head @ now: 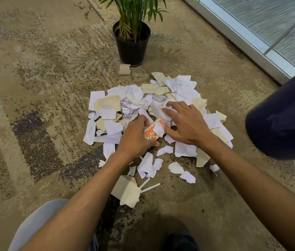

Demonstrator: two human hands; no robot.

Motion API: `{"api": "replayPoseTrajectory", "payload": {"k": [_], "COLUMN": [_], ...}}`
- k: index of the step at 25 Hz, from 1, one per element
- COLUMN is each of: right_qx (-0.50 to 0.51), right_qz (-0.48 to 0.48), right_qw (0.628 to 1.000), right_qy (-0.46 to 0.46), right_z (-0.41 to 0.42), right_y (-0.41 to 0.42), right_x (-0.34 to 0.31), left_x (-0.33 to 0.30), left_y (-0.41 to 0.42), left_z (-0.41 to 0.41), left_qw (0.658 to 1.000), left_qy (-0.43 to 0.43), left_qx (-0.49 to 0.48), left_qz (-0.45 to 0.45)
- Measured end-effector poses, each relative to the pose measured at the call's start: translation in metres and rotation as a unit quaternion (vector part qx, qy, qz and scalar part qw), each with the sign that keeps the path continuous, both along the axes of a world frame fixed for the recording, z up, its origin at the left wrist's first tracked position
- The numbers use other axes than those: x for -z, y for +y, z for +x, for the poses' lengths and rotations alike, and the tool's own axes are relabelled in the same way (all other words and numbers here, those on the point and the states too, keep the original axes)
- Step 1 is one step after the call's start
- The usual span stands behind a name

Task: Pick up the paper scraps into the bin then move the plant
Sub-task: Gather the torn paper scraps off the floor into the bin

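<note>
Carpet (34, 87) under paper scraps (184, 91); left hand (135, 136) clutching orange-printed wad (153, 132), right hand (184, 122) splayed, plant (134, 19) top cropped.

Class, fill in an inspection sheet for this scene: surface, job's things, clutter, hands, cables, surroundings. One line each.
Surface: patterned beige carpet, worn dark patches.
Job's things: heap of white and tan paper scraps on the carpet; potted plant upright beyond it; dark blue bin at the right edge.
Clutter: loose scraps nearer the person, one folded tan piece, one tan piece by the pot.
Hands: left hand closed on an orange-printed crumpled wrapper; right hand spread on the heap.
Cables: nothing seen.
Surroundings: glass panel with metal frame at upper right.
</note>
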State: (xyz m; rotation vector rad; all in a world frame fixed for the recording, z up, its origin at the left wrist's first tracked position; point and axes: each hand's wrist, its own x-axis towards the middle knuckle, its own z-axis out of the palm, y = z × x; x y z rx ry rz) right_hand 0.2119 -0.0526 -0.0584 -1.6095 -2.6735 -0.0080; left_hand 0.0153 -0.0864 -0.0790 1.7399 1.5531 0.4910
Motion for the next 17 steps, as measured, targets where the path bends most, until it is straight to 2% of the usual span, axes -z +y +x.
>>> {"api": "replayPoseTrajectory", "payload": {"k": [7,11,17], "right_qx": [0.008,-0.022,-0.01], "right_qz": [-0.038,-0.073,-0.028], "right_qw": [0.999,0.996,0.999], "right_qy": [-0.012,-0.055,-0.037], "right_z": [0.011,0.015,0.0], "right_y": [0.001,0.005,0.006], "right_x": [-0.006,-0.004,0.005], "left_x": [-0.003,-0.008,-0.011], "left_y": [0.003,0.005,0.002], "left_z": [0.0,-0.001,0.004], "left_qw": [0.998,0.998,0.996], "left_qy": [-0.015,0.0,-0.025], "left_qx": [-0.011,-0.012,0.035], "left_qz": [-0.057,-0.066,-0.077]}}
